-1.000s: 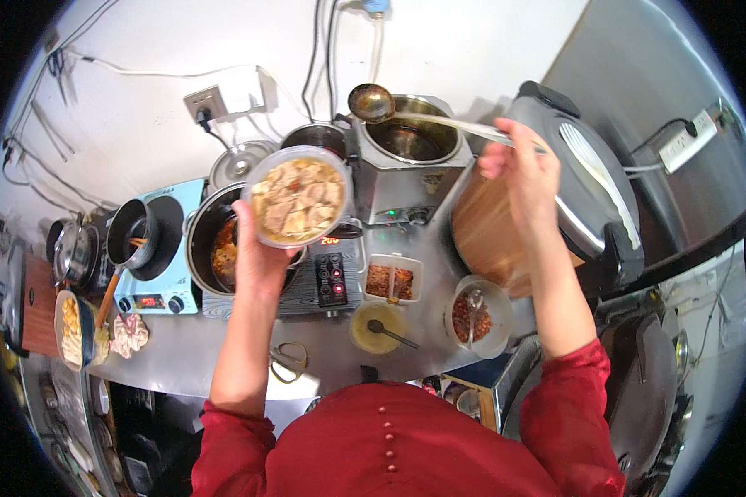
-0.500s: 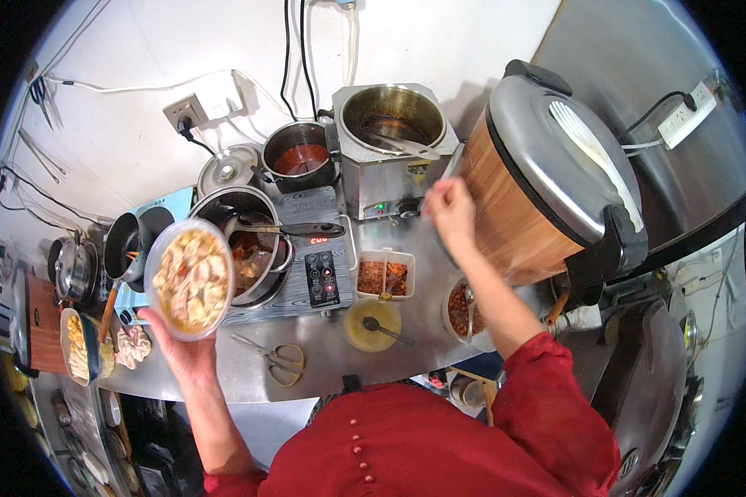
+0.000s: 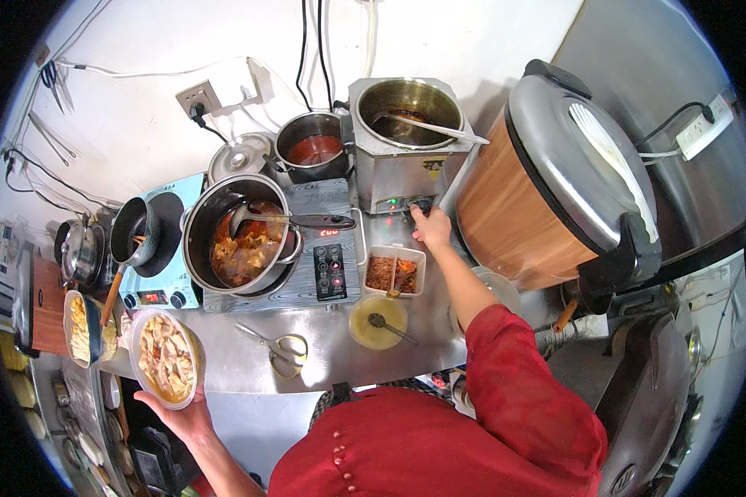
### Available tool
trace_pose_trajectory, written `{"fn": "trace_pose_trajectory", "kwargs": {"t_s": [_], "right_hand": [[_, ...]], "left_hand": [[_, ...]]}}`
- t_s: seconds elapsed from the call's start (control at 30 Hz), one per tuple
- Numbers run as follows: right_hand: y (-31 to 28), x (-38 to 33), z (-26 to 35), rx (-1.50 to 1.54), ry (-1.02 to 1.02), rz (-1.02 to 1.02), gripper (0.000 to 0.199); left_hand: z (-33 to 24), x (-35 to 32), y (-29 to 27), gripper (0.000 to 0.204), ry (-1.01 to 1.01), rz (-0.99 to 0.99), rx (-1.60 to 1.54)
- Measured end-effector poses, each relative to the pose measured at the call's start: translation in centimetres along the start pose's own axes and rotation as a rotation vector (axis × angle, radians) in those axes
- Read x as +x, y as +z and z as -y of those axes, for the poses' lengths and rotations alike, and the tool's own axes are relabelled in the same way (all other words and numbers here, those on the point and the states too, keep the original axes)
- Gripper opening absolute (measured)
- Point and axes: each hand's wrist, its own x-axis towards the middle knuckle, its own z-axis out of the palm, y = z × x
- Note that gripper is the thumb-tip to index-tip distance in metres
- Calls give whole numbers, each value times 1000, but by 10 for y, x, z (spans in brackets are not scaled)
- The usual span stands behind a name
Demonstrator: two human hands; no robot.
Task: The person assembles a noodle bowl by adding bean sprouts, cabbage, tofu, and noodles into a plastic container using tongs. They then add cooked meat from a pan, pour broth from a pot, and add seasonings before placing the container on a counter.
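Observation:
At the lower left, my left hand (image 3: 189,417) holds a round clear plastic bowl (image 3: 167,358) of pale meat pieces in brownish sauce, fingers under its base. My right hand (image 3: 431,225) reaches forward with its fingers closed on the black knob (image 3: 423,202) of a steel food warmer (image 3: 394,178), beside a green light. A ladle (image 3: 439,128) leans in the warmer's round pot, its handle over the rim. On the grey-patterned induction cooker (image 3: 302,282) stands a large steel pot (image 3: 192,248) of reddish stew, with a black-handled ladle (image 3: 315,221) in it.
A wood-patterned rice cooker (image 3: 514,207) stands right of my forearm. Scissors (image 3: 282,352), a yellowish bowl with a spoon (image 3: 365,335) and a divided seasoning box (image 3: 379,273) lie along the counter. Left are a blue cooker (image 3: 192,199) and a small pan (image 3: 128,228).
My right hand has come down from beside the rice cooker onto the warmer's knob. The left hand has lowered the bowl toward me, away from the stew pot. The warmer's ladle handle extends further right.

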Motion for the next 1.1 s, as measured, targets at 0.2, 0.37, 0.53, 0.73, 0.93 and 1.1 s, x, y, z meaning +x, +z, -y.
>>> {"fn": "trace_pose_trajectory", "kwargs": {"t_s": [0.2, 0.37, 0.53, 0.73, 0.93, 1.1], "right_hand": [[-2, 0, -20, 63, -24, -18, 73], [-10, 16, -53, -72, -102, 26, 69], [-29, 27, -93, 85, -349, -20, 27], [-59, -33, -73, 344, -401, -88, 19], [-38, -133, 19, 419, -467, -131, 20], [16, -238, 94, 448, -482, -64, 16]], "left_hand": [[4, -13, -33, 82, 15, -48, 20], [10, -7, -74, 82, 27, -44, 113], [25, -4, -113, 81, -4, -120, 151], [22, 34, -157, 67, -24, -199, 406], [12, 91, -183, 57, 16, -55, 833], [8, 151, -199, 51, -54, 122, 1001]]}}
